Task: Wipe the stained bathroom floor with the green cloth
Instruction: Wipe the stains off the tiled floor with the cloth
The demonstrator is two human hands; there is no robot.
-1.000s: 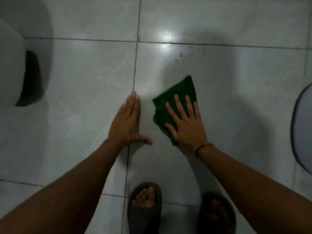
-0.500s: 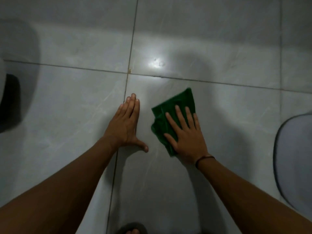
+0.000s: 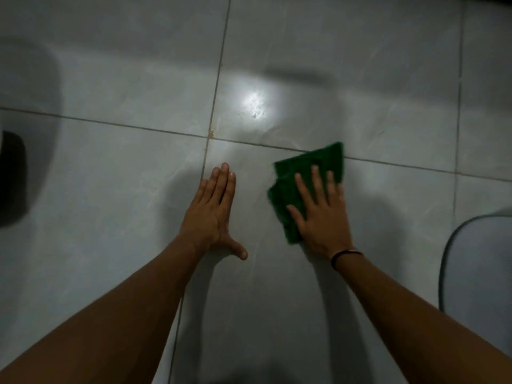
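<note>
A folded green cloth point(image 3: 293, 176) lies flat on the pale grey tiled floor point(image 3: 388, 217), its far corner reaching a grout line. My right hand point(image 3: 321, 214) presses down on the cloth with fingers spread, covering its near right part. My left hand point(image 3: 214, 214) rests flat on the bare tile to the left of the cloth, fingers together, thumb out, holding nothing. A small brownish stain point(image 3: 212, 132) sits where the grout lines cross, beyond my left hand. Small specks point(image 3: 255, 106) show in the bright light reflection on the far tile.
A dark-based white fixture point(image 3: 12, 184) stands at the left edge. A rounded grey object with a dark rim point(image 3: 476, 261) sits at the right edge. My own shadow falls across the tiles between and beyond my arms.
My right hand has slid the cloth away from me and to the right, up to the grout line. The view has tilted forward, so my sandalled feet have dropped out of sight. My left hand stays planted.
</note>
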